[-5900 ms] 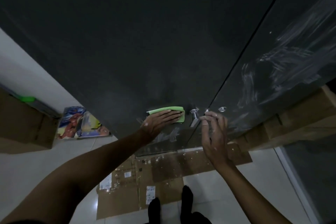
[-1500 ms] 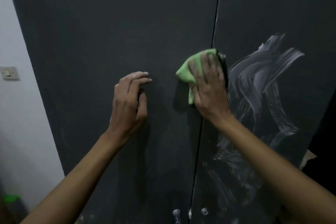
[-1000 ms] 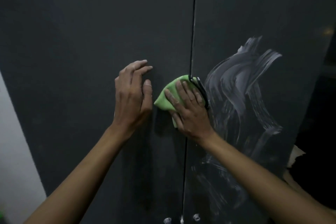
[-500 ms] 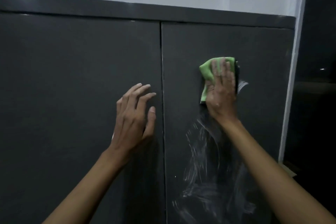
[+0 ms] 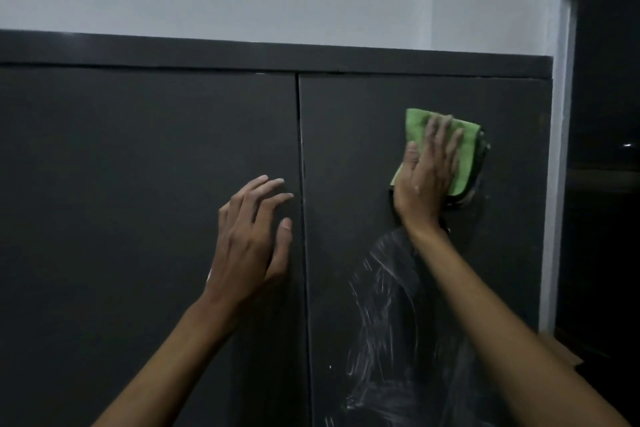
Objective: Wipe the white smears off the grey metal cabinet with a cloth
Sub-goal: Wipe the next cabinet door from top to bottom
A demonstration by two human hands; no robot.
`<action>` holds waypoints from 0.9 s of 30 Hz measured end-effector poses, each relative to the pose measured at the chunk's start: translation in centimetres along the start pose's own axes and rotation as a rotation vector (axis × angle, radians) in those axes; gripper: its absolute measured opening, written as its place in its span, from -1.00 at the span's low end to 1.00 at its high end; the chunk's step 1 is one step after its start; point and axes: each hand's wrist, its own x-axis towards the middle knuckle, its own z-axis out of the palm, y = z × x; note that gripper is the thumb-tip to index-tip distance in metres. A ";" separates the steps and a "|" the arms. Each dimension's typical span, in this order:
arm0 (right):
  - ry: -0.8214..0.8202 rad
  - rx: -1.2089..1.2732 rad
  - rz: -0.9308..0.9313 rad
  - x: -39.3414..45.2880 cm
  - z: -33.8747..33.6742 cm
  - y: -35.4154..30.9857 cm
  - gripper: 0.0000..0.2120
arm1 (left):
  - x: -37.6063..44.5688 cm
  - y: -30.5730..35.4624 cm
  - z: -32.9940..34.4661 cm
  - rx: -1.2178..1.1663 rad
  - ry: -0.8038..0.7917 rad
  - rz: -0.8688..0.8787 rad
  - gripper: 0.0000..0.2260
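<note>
Right hand (image 5: 424,180), fingers straight, presses green cloth (image 5: 460,152) flat on right door of grey metal cabinet (image 5: 138,184), at 2 o'clock. White smears (image 5: 381,305) at 5 o'clock, partly hidden by forearm, cut off below. Left hand (image 5: 251,243), fingers loosely spread, rests on left door.

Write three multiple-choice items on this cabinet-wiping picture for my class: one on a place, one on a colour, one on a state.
1. Where do white smears remain?
A. left door
B. right door, below the cloth
C. wall

2. What colour is the cloth?
A. green
B. red
C. white

3. How is the right hand on the cloth?
A. fingers spread flat, pressing
B. clenched fist
D. off it

Answers: 1 B, streaks lie under the right hand on the right door; 2 A, plainly green; 3 A, straight fingers lie over it.
</note>
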 end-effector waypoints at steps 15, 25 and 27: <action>-0.100 -0.200 -0.512 1.2 0.5 0.3 -0.35 | 1.3 1.1 1.5 -0.051 0.106 0.007 -0.69; -0.037 -0.069 -0.301 2.2 3.0 -6.6 -0.43 | 2.6 -0.1 0.0 0.010 0.062 -0.042 -0.64; -0.119 -0.094 -0.502 0.9 3.2 -6.9 -0.43 | 3.0 0.3 0.5 -0.012 0.088 -0.057 -0.66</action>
